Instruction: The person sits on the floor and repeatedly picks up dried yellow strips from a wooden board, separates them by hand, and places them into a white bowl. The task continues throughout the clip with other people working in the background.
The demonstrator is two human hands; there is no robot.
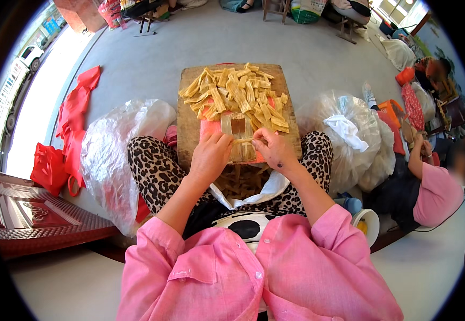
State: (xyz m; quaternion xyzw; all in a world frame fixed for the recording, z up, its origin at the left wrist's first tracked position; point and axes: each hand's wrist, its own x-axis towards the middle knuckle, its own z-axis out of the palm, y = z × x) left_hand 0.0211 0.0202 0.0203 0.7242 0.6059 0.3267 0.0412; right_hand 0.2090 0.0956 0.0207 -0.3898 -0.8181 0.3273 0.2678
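My left hand [214,153] and my right hand [273,151] pinch a thin, pale yellow dried strip [243,141] between them, one at each end. Below the strip lies a flat, see-through rectangular piece [226,125] with a brown rectangle in its middle; what it is I cannot tell. It rests partly on a pink-red cloth [209,129] on a worn wooden board [186,132]. Many similar yellow-brown dried strips [236,92] are heaped across the board's far half. Under the board's near edge, a white bag [282,182] lies open between my thighs, holding more brownish strips [242,182].
Large clear plastic bags stand left [112,132] and right [336,160] of my knees. Red bags [50,166] lie farther left, near a carved dark-red door panel [44,212]. At right are a white bucket [370,228] and a seated person in pink [437,192].
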